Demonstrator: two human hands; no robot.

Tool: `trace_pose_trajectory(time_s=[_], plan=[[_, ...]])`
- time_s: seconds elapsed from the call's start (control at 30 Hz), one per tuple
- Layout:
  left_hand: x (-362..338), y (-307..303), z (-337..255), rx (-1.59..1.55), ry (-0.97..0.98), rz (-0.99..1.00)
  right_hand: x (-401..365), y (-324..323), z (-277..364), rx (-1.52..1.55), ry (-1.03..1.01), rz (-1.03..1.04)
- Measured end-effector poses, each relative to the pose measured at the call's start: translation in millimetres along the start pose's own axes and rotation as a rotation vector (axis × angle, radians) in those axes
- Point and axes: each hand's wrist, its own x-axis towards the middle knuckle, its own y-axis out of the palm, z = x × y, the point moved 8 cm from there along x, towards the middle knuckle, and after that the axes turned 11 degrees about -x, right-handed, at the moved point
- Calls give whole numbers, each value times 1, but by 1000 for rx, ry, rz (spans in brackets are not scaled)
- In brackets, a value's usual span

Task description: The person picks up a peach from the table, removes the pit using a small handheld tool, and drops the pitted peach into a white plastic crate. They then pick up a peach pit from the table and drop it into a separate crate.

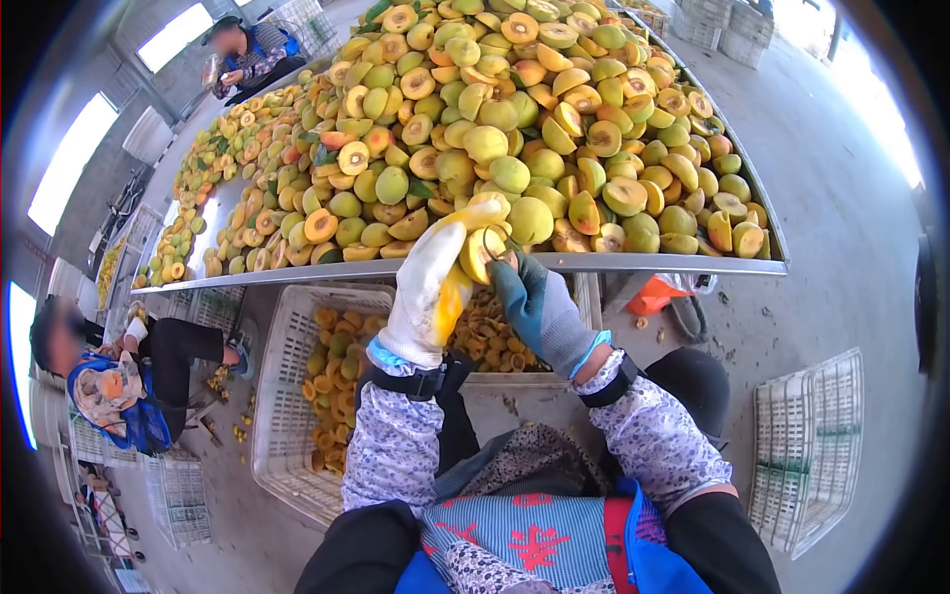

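A cut yellow peach half (482,251) is held in my left hand (427,292), which wears a white glove stained yellow. Its cut face is turned toward my right hand (542,309), gloved in grey and blue. The right fingers are closed at the edge of that face; whatever they grip there is hidden. Both hands are at the near rim of a metal table (653,263). Just beyond them rises a large heap of halved and whole-looking peaches (485,144), green to yellow, some cut faces showing brown centres.
Below the table stands a white plastic crate (272,421) with peach pieces (336,371). Another white crate (809,450) is on the floor at right. One person (129,371) sits at left, another (259,57) at the far table end. An orange bag (655,294) lies under the table.
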Motion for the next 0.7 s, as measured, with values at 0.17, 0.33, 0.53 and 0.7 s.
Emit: trace_pose_trajectory(time_s=[0.17, 0.33, 0.53, 0.7], plan=[[-13, -34, 24, -207, -204, -349, 4, 1, 13, 35, -104, -88], [-14, -50, 27, 80, -14, -383, -12, 10, 31, -98, -100, 3], [-20, -37, 37, -753, -335, -606, -13, 28, 20, -126, -64, 114], [-16, -29, 30, -482, -354, -533, -16, 34, 17, -148, -41, 191]])
